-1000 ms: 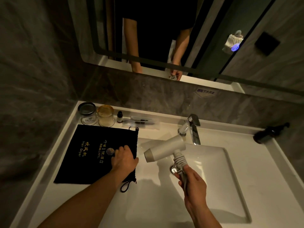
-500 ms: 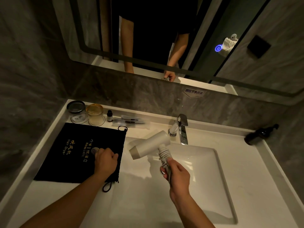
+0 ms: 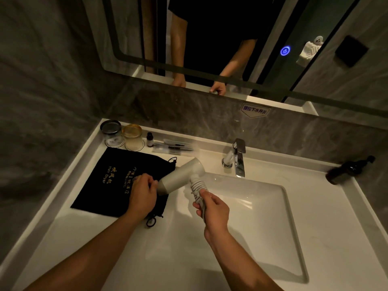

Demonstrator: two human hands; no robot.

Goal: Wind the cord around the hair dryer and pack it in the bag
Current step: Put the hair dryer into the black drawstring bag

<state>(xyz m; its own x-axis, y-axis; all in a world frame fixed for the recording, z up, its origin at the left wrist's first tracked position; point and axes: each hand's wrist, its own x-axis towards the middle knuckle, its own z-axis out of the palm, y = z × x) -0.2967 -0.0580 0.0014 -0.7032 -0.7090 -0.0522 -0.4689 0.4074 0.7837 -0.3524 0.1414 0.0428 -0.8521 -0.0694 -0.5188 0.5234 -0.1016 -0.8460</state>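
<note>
A dim bathroom with grey stone walls and a mirror (image 3: 210, 38) above a white table (image 3: 168, 259) with a sunken sink (image 3: 262, 217). Left of the sink a black bag (image 3: 117, 175) printed "Hair Dryer" lies flat, its drawstring loop at its near edge. The left hand (image 3: 142, 196) rests on the bag's sink-side edge, fingers curled, pinching the fabric at the opening. The right hand (image 3: 212, 211) is closed around the handle of the dryer (image 3: 182, 175), held over the sink's left rim with its nozzle touching the bag opening by the left hand. The cord (image 3: 197, 186) is wound around the handle. Behind the bag stand two glasses (image 3: 121, 134) and a small bottle (image 3: 149, 139); behind the sink is the tap (image 3: 238, 158), to its right a dark bottle (image 3: 348, 170).
</note>
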